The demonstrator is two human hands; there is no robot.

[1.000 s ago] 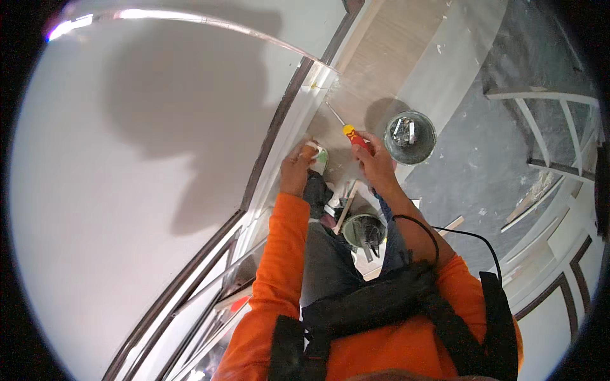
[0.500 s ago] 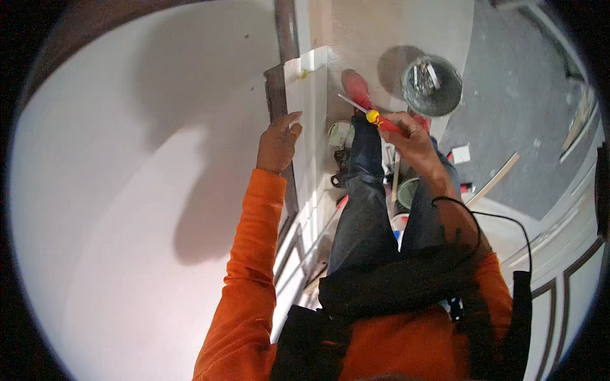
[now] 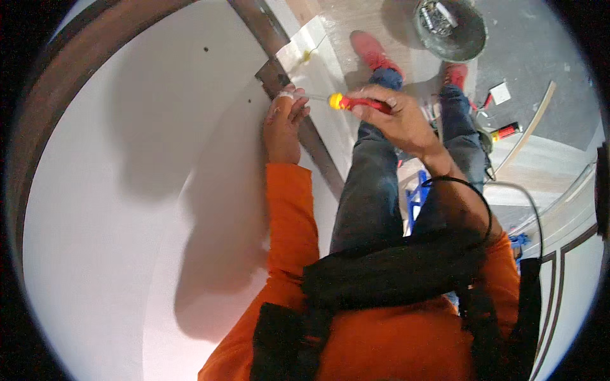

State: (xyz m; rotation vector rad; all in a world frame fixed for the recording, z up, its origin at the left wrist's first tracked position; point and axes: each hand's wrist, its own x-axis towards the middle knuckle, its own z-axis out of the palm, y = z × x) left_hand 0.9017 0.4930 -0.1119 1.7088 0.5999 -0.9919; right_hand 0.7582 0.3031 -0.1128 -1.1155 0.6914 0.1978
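The red-and-yellow-handled metal screwdriver (image 3: 363,103), wrapped in the right grip (image 3: 401,119), has now reached the left grip (image 3: 283,130), whose hold I cannot tell, bringing tool to dark-brown wall trim (image 3: 319,145).

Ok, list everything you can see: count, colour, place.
Screwdriver: 1, red-yellow, upper middle
Small patch: 1, whitish, upper middle, unclear
Bucket: 1, grey-green, top right
Wall: 1, white, left
Trim: several strips, dark brown, along wall
Square piece: 1, white, right
Cylinder: 1, red-black, below square piece
Wood strip: 1, pale, right
Frame-like object: 1, blue, centre
Cable: 1, black, right of centre
Harness: 1, black, lower middle
Shoes: 2, red, upper middle
Legs: 2, dark blue-grey, centre
Sleeves: 2, orange, lower half
Left hand: 1, bare, at trim
Right hand: 1, bare, holding screwdriver
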